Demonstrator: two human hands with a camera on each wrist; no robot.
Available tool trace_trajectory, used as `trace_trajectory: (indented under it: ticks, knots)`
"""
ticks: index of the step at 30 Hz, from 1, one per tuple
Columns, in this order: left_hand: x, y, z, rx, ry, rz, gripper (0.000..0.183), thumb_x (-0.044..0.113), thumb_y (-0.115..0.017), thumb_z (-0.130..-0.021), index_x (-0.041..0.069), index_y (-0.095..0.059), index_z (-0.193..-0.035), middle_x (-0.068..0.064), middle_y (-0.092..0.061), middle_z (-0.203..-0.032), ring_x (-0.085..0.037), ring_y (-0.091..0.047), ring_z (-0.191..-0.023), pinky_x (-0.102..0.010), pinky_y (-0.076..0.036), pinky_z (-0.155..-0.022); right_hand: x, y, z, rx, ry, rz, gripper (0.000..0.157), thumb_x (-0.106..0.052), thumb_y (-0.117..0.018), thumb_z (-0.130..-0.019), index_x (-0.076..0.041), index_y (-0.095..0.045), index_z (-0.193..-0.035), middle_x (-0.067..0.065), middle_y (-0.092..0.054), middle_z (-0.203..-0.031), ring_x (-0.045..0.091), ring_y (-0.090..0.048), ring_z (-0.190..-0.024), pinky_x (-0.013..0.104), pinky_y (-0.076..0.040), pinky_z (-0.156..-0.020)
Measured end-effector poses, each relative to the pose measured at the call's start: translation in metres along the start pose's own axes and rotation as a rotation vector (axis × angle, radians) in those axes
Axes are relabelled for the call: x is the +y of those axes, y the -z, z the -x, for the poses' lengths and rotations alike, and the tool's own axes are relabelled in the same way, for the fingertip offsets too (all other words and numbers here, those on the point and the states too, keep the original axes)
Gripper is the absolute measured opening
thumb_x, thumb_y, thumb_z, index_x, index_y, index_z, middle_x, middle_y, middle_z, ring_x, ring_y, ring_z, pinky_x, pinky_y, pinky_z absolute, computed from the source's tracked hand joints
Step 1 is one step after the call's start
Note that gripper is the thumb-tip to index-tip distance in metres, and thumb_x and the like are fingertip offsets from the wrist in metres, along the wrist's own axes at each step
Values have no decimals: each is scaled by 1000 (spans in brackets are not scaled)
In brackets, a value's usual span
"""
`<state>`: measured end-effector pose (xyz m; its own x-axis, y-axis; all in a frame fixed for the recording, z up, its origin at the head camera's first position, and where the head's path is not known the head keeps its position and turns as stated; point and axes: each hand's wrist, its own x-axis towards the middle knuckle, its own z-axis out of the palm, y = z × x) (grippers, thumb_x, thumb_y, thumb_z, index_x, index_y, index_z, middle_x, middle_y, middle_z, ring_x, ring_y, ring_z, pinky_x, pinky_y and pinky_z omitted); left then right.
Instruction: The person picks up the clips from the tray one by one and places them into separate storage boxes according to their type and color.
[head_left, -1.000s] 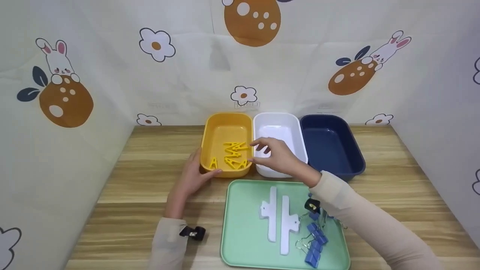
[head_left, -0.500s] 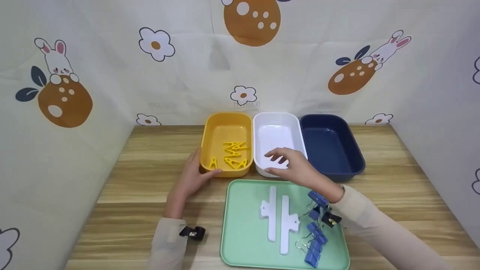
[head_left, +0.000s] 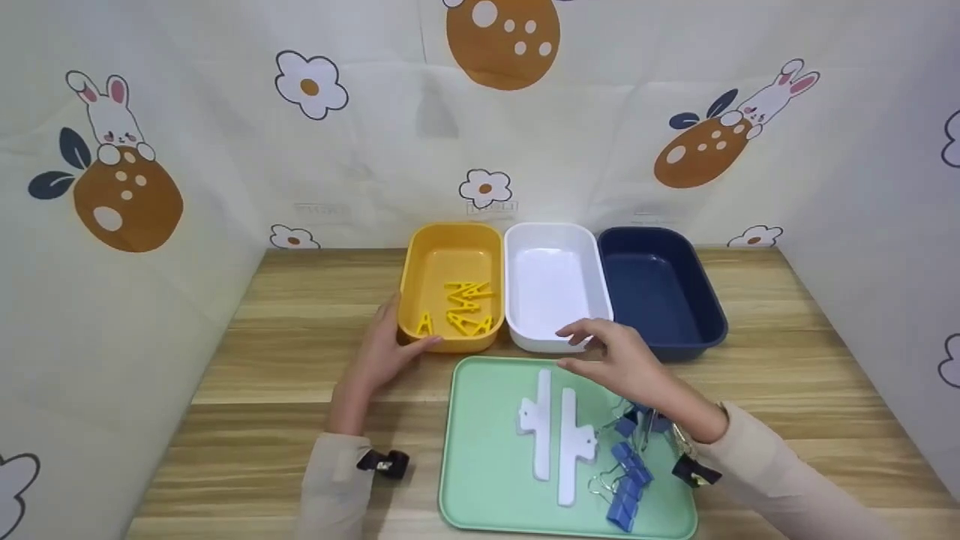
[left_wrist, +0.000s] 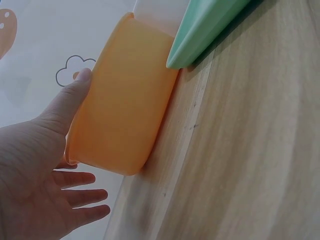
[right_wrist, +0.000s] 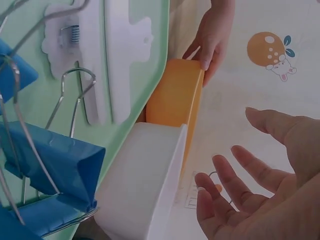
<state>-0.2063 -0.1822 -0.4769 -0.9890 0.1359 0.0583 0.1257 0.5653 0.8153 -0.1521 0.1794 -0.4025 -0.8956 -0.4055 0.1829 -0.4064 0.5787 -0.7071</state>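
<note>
My left hand [head_left: 379,356] touches the near left corner of the yellow bin [head_left: 454,259], thumb on its rim. In the left wrist view its visible fingers are straight. Several yellow clips [head_left: 456,322] lie in that bin. With relaxed, spread fingers, my right hand [head_left: 626,364] hovers around the near edge of the white bin [head_left: 551,277] and the far edge of the green tray [head_left: 484,465], holding nothing. On the tray lie two long white clips [head_left: 543,442] and several blue binder clips [head_left: 624,501], partly hidden by the right forearm.
A navy bin [head_left: 652,289] stands right of the white bin; the three bins form a row near the patterned backdrop [head_left: 375,165]. The wooden tabletop [head_left: 255,420] shows on both sides. Each wrist wears a small black camera [head_left: 390,465].
My right hand has moved from the yellow bin's right rim back across the white bin, rightward and toward the tray. The left hand stays at the yellow bin.
</note>
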Motion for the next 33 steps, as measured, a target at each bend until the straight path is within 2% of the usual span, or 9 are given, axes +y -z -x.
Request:
trace_trajectory:
  ticks: [8, 13, 18, 21, 26, 33]
  knots:
    - [0, 1, 0, -1, 11, -16, 103, 40, -82, -94, 14, -18, -170, -15, -27, -172, -34, -28, -158, -54, -22, -130, 5, -2, 21, 42, 44, 60, 31, -16, -85, -91, -3, -75, -118, 10, -77, -110, 30, -71, -97, 35, -59, -81]
    - [1, 1, 0, -4, 25, -16, 103, 41, -82, -93, 15, -18, -170, -15, -29, -171, -34, -29, -157, -54, -22, -130, 9, -4, 32, 37, 28, 77, 33, -19, -86, -90, -7, -75, -119, 7, -76, -111, 31, -70, -100, 33, -58, -79]
    - [-1, 0, -1, 0, -2, -9, 102, 37, -83, -93, 12, -20, -169, -17, -33, -168, -34, -33, -154, -53, -24, -130, 12, -6, 41, 35, 18, 79, 36, -22, -87, -89, -8, -75, -119, 6, -74, -108, 31, -69, -98, 36, -59, -78]
    - [-1, -1, -2, 4, -21, 1, 102, 34, -84, -93, 10, -22, -169, -19, -36, -166, -35, -36, -152, -52, -26, -129, 14, -9, 47, 34, 28, 84, 39, -23, -88, -88, -7, -74, -120, 8, -74, -107, 32, -69, -97, 41, -60, -81]
    - [-1, -1, -2, -4, 0, 1, 103, 37, -83, -93, 12, -19, -170, -18, -32, -169, -34, -33, -155, -53, -24, -130, 20, -14, 58, 1, 21, 91, 43, -26, -88, -89, -5, -73, -123, 10, -74, -113, 33, -68, -102, 46, -59, -87]
    - [0, -1, -2, -5, 21, -9, 104, 40, -82, -93, 14, -18, -170, -17, -30, -170, -34, -31, -156, -53, -23, -130, 29, -18, 69, -43, -4, 119, 48, -33, -87, -89, -6, -71, -125, 6, -71, -120, 32, -66, -107, 46, -57, -89]
